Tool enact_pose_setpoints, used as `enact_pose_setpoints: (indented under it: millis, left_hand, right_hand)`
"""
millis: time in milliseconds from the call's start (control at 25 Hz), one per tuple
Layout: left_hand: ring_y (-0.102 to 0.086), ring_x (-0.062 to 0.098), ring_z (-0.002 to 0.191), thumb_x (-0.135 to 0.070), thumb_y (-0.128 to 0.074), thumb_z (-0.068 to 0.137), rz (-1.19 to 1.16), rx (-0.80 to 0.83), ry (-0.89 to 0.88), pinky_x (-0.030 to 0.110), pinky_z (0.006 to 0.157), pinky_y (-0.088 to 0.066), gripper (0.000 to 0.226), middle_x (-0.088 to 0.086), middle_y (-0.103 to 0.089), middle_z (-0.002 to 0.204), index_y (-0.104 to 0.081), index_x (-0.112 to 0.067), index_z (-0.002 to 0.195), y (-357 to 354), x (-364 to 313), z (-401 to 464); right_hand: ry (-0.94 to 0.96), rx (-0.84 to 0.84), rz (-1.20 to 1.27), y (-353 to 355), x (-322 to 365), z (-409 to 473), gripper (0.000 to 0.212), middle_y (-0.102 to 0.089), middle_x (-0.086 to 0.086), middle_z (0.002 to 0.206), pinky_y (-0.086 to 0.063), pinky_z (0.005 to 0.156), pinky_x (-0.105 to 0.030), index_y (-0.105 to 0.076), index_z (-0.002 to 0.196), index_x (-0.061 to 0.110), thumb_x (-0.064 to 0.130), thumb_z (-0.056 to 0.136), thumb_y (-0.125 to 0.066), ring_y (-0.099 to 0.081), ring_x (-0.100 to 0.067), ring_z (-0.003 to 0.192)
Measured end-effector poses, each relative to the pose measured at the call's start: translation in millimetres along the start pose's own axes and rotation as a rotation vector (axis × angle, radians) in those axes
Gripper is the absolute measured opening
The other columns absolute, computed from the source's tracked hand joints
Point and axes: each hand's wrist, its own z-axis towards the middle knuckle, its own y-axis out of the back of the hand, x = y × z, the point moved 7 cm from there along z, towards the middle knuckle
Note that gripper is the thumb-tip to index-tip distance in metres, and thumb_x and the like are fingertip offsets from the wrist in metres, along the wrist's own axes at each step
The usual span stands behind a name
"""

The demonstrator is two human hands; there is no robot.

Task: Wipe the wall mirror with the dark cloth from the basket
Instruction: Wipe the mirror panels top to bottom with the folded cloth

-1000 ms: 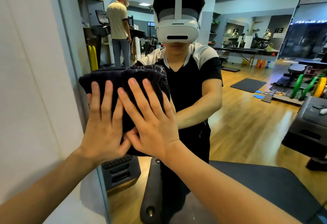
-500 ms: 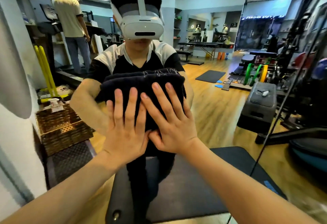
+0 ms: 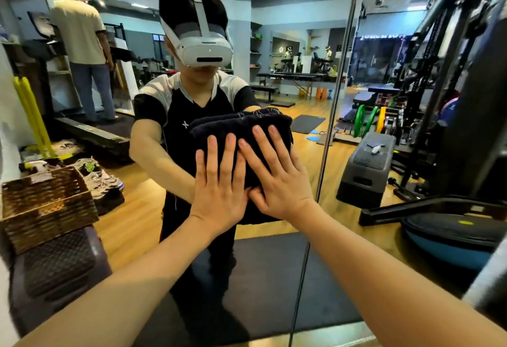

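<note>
A folded dark cloth (image 3: 241, 127) lies flat against the wall mirror (image 3: 301, 160). My left hand (image 3: 219, 182) and my right hand (image 3: 277, 174) press on it side by side, fingers straight and spread, thumbs touching. The cloth's lower part is hidden behind both hands. The mirror shows my reflection holding the same cloth. A vertical seam (image 3: 329, 127) between mirror panels runs just right of my right hand. The woven basket (image 3: 46, 204) appears at the lower left.
The basket rests on a dark step platform (image 3: 57, 261). Reflected in the glass are a wooden floor, a black mat (image 3: 269, 278), a person on a treadmill (image 3: 82, 45), a grey step box (image 3: 367, 165), weight plates and a blue balance trainer (image 3: 452, 239).
Both hands have slid the cloth to the right across the mirror, away from its left edge and the white wall. The basket has come into view at the left.
</note>
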Motion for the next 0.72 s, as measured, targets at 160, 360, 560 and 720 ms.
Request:
enact_pose_setpoints:
  millis: [160,360,560,720]
  left_hand:
    - [-0.011,0.05,0.15,-0.035,-0.062,0.095,0.004,-0.002,-0.055,0.062,0.123,-0.007,0.078,0.025,-0.018,0.161,-0.026,0.004,0.153,-26,-60,22]
    - [-0.015,0.048,0.15,-0.032,-0.057,0.098,-0.037,-0.007,-0.058,0.061,0.124,-0.01,0.07,0.023,-0.02,0.161,-0.03,0.003,0.152,-34,-84,28]
    - [-0.016,0.044,0.149,-0.039,-0.052,0.102,-0.02,0.063,-0.137,0.059,0.125,-0.008,0.069,0.02,-0.018,0.161,-0.029,0.002,0.153,-40,-87,-5]
    - [-0.01,0.044,0.151,-0.037,-0.05,0.102,0.005,0.129,-0.156,0.059,0.125,-0.006,0.07,0.021,-0.016,0.162,-0.026,0.003,0.154,-52,-101,-58]
  right_hand:
    - [-0.07,0.034,-0.014,4,-60,-34,0.076,-0.019,-0.014,0.169,-0.032,0.12,-0.054,-0.021,0.163,0.021,0.04,0.094,-0.046,-0.008,-0.034,0.159]
    - [-0.072,0.054,0.004,5,-82,-49,0.079,-0.019,-0.018,0.168,-0.036,0.115,-0.052,-0.021,0.162,0.017,0.039,0.091,-0.049,-0.011,-0.039,0.157]
    - [-0.139,0.073,-0.027,-12,-61,-84,0.087,-0.016,-0.019,0.166,-0.032,0.114,-0.052,-0.023,0.161,0.017,0.046,0.086,-0.057,-0.012,-0.042,0.155]
    - [-0.145,0.118,-0.015,-30,-42,-134,0.089,-0.015,-0.02,0.166,-0.025,0.12,-0.052,-0.026,0.16,0.017,0.05,0.084,-0.059,-0.012,-0.042,0.155]
